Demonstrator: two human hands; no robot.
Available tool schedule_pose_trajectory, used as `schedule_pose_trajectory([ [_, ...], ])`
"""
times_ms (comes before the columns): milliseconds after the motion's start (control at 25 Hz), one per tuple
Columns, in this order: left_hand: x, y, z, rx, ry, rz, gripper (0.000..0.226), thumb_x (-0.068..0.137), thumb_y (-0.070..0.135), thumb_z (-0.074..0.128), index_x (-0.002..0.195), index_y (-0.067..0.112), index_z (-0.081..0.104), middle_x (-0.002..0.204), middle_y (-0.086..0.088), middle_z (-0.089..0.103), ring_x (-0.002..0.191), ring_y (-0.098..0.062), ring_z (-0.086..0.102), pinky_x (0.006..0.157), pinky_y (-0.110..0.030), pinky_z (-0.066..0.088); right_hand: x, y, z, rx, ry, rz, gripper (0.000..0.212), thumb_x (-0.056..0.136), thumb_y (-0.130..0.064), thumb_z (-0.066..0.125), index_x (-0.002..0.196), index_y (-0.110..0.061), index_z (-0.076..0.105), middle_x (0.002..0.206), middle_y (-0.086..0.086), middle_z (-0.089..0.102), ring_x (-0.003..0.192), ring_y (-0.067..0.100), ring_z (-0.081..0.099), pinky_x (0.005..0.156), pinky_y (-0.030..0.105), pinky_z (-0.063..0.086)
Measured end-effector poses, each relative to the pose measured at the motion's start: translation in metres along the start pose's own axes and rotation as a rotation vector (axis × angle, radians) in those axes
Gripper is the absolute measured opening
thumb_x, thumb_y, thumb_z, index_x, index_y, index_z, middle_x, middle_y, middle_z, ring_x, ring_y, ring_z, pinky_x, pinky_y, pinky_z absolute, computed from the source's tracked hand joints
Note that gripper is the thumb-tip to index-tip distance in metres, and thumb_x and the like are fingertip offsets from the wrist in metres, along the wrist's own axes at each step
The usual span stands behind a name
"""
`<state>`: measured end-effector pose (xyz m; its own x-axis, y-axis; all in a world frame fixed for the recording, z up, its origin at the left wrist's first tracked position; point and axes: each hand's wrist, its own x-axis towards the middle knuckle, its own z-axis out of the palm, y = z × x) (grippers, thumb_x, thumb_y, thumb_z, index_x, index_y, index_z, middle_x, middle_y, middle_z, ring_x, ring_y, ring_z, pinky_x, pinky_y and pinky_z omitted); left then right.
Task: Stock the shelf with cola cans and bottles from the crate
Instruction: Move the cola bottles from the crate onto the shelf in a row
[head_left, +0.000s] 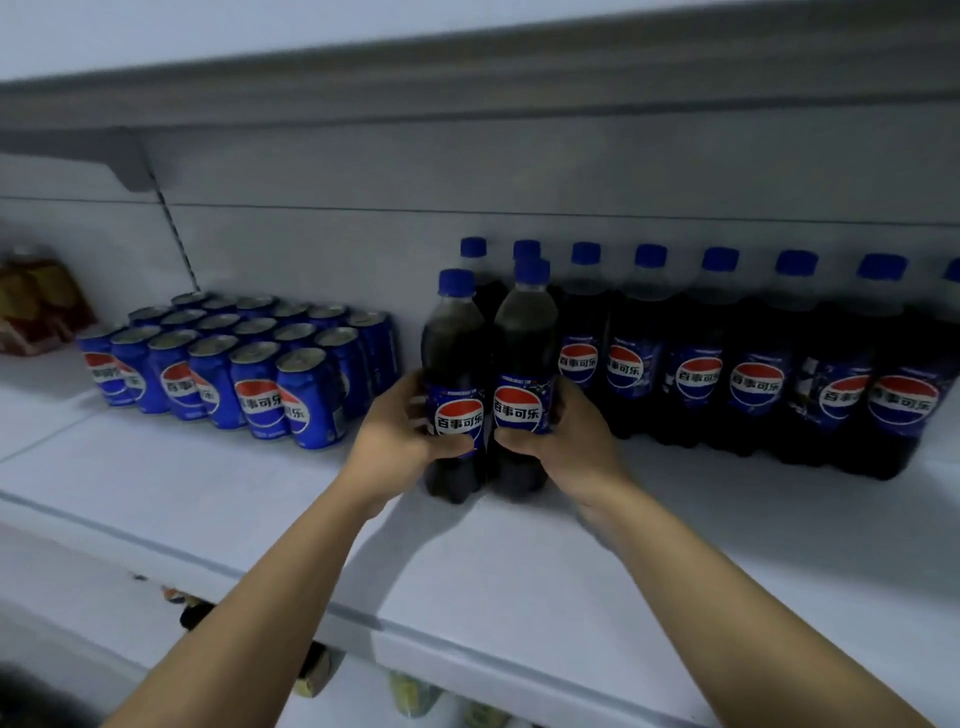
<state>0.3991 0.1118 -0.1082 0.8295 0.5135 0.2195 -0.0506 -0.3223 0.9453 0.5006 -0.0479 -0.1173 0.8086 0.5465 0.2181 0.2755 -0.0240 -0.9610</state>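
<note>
White shelf (208, 493) is carrying two upright cola bottles, touching side by side. The left hand (395, 436) is gripping the left bottle (452, 358) with curled fingers; the right hand (566, 441) is gripping the right bottle (524, 348) likewise. A bottle row (753, 374) is standing just right; blue cans (234, 364) are sitting left.

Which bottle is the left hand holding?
The front bottle nearest the cans; the left hand grips its label, the right hand grips the bottle beside it.
</note>
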Motion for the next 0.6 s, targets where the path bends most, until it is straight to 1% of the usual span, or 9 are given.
schedule_pose_trajectory([
  [80,0.017,-0.007,0.000,0.017,-0.011,-0.007,0.069,0.064,-0.004,0.084,0.113,0.034,0.054,0.108,0.004,0.067,0.100,-0.018,0.066,0.089,-0.040,0.057,0.013,0.005,0.001,-0.045,-0.017,-0.005,0.063,0.071,-0.010,0.084,0.120,-0.034,0.054,0.116,-0.015,0.066,0.107,0.002,0.063,0.096,0.031,0.050],
  [160,0.035,-0.013,-0.002,0.035,-0.036,-0.005,0.068,0.066,-0.002,0.084,0.115,0.034,0.054,0.108,0.008,0.066,0.101,-0.015,0.065,0.091,-0.043,0.056,0.025,0.008,0.001,-0.120,-0.018,0.006,0.067,0.069,-0.009,0.085,0.123,-0.031,0.051,0.116,-0.016,0.065,0.104,0.000,0.061,0.097,0.028,0.049],
  [240,0.051,-0.020,-0.005,0.062,-0.070,0.016,0.068,0.069,0.002,0.083,0.120,0.033,0.052,0.110,0.011,0.065,0.104,-0.013,0.064,0.093,-0.042,0.055,0.036,0.009,0.002,-0.198,-0.012,0.030,0.071,0.069,-0.010,0.086,0.127,-0.029,0.049,0.118,-0.013,0.062,0.105,0.003,0.059,0.094,0.024,0.045],
  [280,0.058,-0.022,-0.005,0.087,-0.095,0.034,0.068,0.071,0.003,0.083,0.123,0.032,0.051,0.113,0.011,0.064,0.105,-0.013,0.063,0.094,-0.039,0.054,0.040,0.010,0.003,-0.233,-0.003,0.036,0.073,0.070,-0.011,0.085,0.131,-0.027,0.048,0.119,-0.012,0.061,0.107,0.004,0.057,0.092,0.022,0.043],
  [360,0.072,-0.028,-0.006,0.131,-0.140,0.059,0.072,0.073,0.006,0.082,0.132,0.029,0.047,0.125,0.006,0.060,0.110,-0.012,0.059,0.092,-0.028,0.050,0.045,0.010,0.007,-0.284,0.036,0.046,0.074,0.072,-0.013,0.084,0.135,-0.024,0.047,0.119,-0.011,0.059,0.107,0.003,0.053,0.088,0.018,0.039],
  [440,0.083,-0.031,-0.008,0.150,-0.170,0.069,0.076,0.076,0.008,0.080,0.139,0.026,0.043,0.135,0.006,0.050,0.115,-0.008,0.053,0.088,-0.020,0.044,0.050,0.013,0.014,-0.307,0.099,0.045,0.074,0.073,-0.015,0.084,0.137,-0.021,0.046,0.124,-0.008,0.060,0.110,0.006,0.054,0.089,0.018,0.039],
  [520,0.091,-0.032,-0.011,0.165,-0.208,0.086,0.077,0.079,0.007,0.078,0.143,0.025,0.039,0.135,0.008,0.047,0.117,-0.004,0.047,0.090,-0.020,0.041,0.052,0.016,0.019,-0.336,0.143,0.051,0.075,0.074,-0.017,0.083,0.139,-0.020,0.044,0.131,-0.004,0.059,0.119,0.012,0.054,0.095,0.022,0.039],
  [560,0.094,-0.032,-0.012,0.162,-0.235,0.087,0.077,0.080,0.005,0.076,0.144,0.025,0.037,0.131,0.009,0.049,0.116,-0.004,0.047,0.088,-0.017,0.042,0.054,0.017,0.021,-0.349,0.158,0.055,0.076,0.075,-0.018,0.083,0.140,-0.020,0.043,0.133,-0.003,0.058,0.122,0.014,0.053,0.096,0.023,0.039],
  [600,0.097,-0.031,-0.013,0.157,-0.261,0.084,0.076,0.082,0.003,0.074,0.144,0.025,0.036,0.125,0.011,0.052,0.111,-0.002,0.050,0.083,-0.011,0.043,0.055,0.017,0.023,-0.359,0.174,0.062,0.076,0.075,-0.019,0.083,0.140,-0.020,0.043,0.134,-0.002,0.058,0.124,0.016,0.053,0.098,0.024,0.039],
])
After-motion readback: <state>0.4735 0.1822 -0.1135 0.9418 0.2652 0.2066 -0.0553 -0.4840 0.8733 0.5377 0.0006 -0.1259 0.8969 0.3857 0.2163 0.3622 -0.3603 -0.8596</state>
